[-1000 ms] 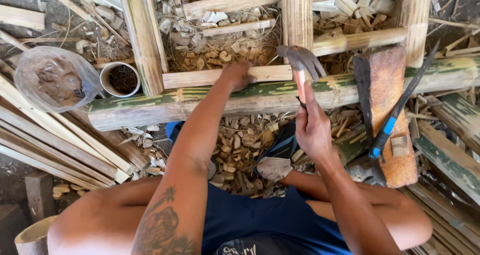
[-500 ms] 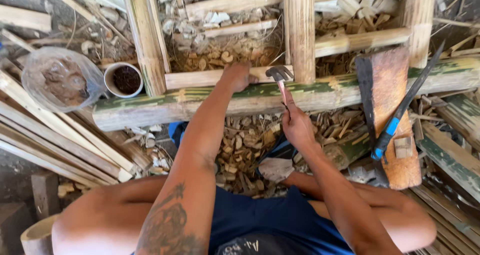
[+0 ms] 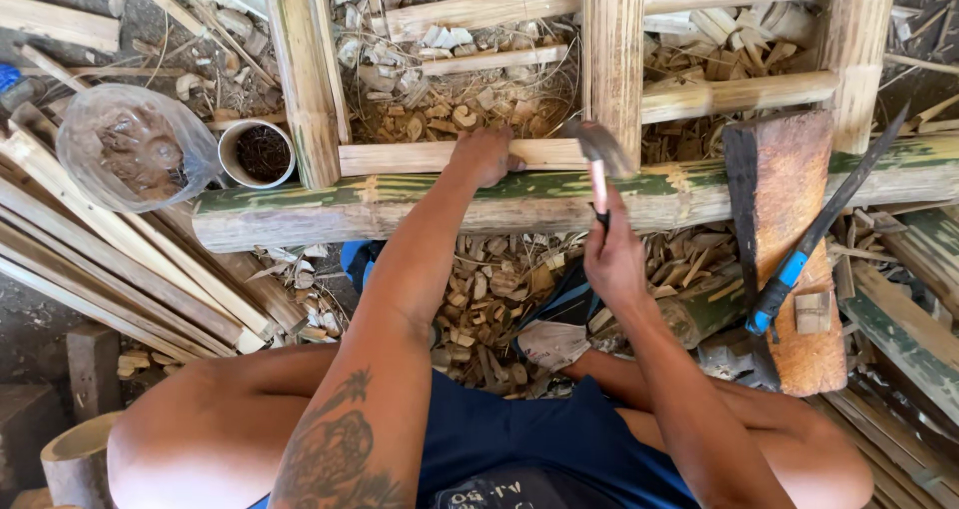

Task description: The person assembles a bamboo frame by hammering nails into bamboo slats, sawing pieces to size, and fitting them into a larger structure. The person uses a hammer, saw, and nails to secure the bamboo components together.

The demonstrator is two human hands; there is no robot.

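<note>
We are nailing: our right hand (image 3: 614, 259) is gripping the hammer (image 3: 597, 154), raised just right of our left hand (image 3: 486, 156). That hand is pinching, probably, a nail against the bamboo slat (image 3: 440, 156); the nail itself is hidden. The next blow is calling for a square strike clear of those fingers.

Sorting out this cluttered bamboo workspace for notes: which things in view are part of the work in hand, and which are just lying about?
In use:
- hammer, gripped by the right hand
- split bamboo slat, pressed by the left hand
- green bamboo pole under it

Lying about:
- blue-handled blade on a wooden block
- small cup
- plastic bag
- wood chips
</note>
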